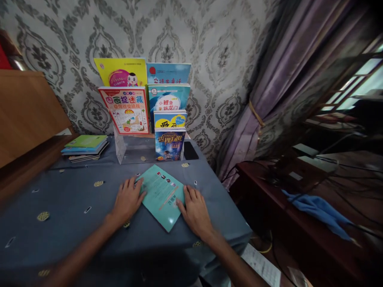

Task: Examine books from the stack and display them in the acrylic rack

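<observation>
A teal book (pixel 163 199) lies turned at an angle on the blue tablecloth, with several small pictures and print on its cover. My left hand (pixel 128 196) holds its left edge, the fingertips and thumb at the border. On the right side, my right hand (pixel 196 209) grips the book with the thumb over the cover and the fingers along the edge. Behind it stands a clear book rack (pixel 134 153). A red book (pixel 127 109) and a yellow book (pixel 121 71) fill its left column; a dark blue book (pixel 169 144) is lowest on the right.
A stack of books (pixel 85 146) lies at the table's back left. Beside the rack rests a black phone (pixel 190 150). Patterned wallpaper and a tied purple curtain (pixel 254 107) are behind. To the right, a dark red cabinet (pixel 269 207) carries cables and a blue cloth (pixel 317 211).
</observation>
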Available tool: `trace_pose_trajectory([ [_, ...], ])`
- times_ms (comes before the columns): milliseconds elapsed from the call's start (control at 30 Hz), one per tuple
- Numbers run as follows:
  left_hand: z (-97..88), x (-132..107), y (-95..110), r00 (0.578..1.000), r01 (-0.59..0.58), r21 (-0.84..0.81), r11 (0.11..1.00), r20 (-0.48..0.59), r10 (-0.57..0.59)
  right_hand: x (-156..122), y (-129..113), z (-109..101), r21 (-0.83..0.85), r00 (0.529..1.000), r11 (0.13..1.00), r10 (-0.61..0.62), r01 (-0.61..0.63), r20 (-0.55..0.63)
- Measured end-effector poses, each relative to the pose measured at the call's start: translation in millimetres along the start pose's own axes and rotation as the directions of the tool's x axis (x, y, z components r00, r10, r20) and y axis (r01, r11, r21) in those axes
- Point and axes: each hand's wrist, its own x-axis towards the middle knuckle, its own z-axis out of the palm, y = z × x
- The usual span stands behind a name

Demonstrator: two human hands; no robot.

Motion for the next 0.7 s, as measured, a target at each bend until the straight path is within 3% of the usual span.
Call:
trace_pose_trajectory([
  [67, 3.9, -18, -2, 1.0, 0.008, -0.099, 0.995, -0.016, -0.009, -13, -5, -2, 0.002, 0.999, 1.0, -0.004, 0.005, -0.047],
  [167, 19.9, -24, -3, 0.999, -0.018, -0.238, 0.971, -0.04, 0.009, -32, -10, -5, 0.026, 0.993, 0.999, -0.019, 0.022, -0.115],
  [367, 49.9, 6, -4, 0.996, -0.083, -0.348, 0.934, -0.053, 0.069, -54, -12, -12, 0.128, 0.983, 0.989, -0.058, 0.08, -0.174],
  [533, 57.4, 38, -6, 0.99, -0.137, -0.392, 0.91, -0.015, 0.142, -54, -4, -8, 0.156, 0.981, 0.982, -0.082, 0.11, -0.176],
  [700, 60.9, 48, -4, 0.987, -0.161, -0.395, 0.905, -0.042, 0.157, -47, 3, -11, 0.19, 0.986, 0.975, -0.086, 0.112, -0.141],
])
